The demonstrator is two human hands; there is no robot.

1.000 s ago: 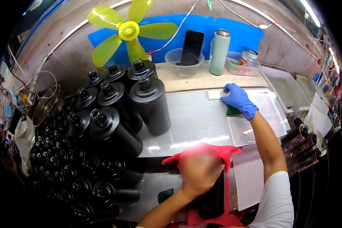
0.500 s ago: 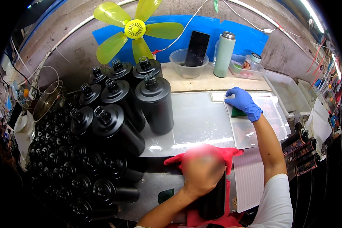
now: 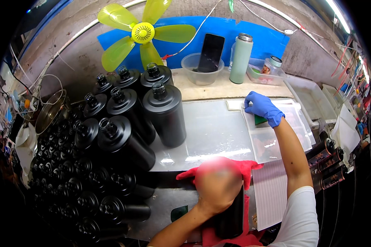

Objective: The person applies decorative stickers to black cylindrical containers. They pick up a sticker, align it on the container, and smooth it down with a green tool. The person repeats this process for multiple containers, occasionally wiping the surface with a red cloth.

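My right hand [image 3: 261,108], in a blue glove, is closed in a pinch at the upper left corner of a stack of clear printed sheets [image 3: 272,142]. What its fingertips hold, if anything, is too small to make out. A green pad [image 3: 259,120] shows under the glove. My bare left hand [image 3: 216,193] lies at the far end of a black bottle [image 3: 231,220], over a red cloth [image 3: 246,173]. A blur covers its fingers, so their grip is hidden. The bottle is lying down with its body toward me.
Several large black bottles [image 3: 165,115] stand at left, beside many smaller ones [image 3: 84,164]. Behind are a yellow fan [image 3: 143,33], a bowl [image 3: 193,74] holding a phone [image 3: 211,52], and a green flask [image 3: 241,59]. A lined sheet [image 3: 270,193] and a white tray [image 3: 305,92] are at right.
The view has shifted slightly. My right hand stays at the sheets' corner with little movement, and my left hand remains at the bottle.
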